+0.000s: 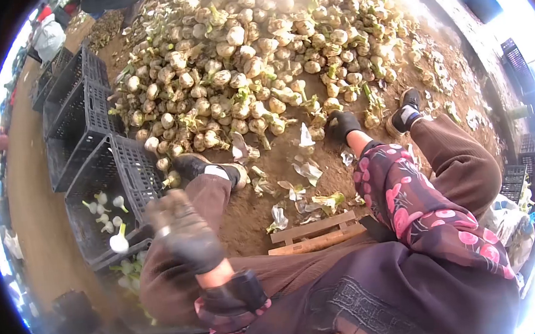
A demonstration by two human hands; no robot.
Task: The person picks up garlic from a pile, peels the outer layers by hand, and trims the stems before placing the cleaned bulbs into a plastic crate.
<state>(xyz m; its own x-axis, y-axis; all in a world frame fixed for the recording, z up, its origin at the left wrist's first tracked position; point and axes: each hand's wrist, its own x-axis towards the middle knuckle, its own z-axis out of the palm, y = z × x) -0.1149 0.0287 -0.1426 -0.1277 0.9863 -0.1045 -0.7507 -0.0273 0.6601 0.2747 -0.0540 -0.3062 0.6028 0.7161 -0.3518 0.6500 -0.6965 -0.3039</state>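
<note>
My left hand point(187, 234), in a dark glove, is smeared by motion beside the near black crate point(134, 169); its grip does not show clearly. A peeled white bulb point(119, 242) with a green stem appears over the crate's near side, apart from my hand. Several smaller white bulbs point(102, 209) lie inside. My right hand point(344, 126), also gloved, is low at the heap's front edge with its fingers curled. Whatever it holds is hidden. A bulb point(332, 105) lies just beyond it. The heap point(240, 74) consists of round, papery-skinned bulbs resembling onions or garlic.
More black crates point(75, 117) line the left side. Loose skins point(308, 171) and leaf scraps litter the dirt between my shoes point(207, 169). A wooden slatted piece point(314, 233) lies before my lap. Other white bulbs point(127, 274) show beside my left leg. Crates point(514, 182) also stand at right.
</note>
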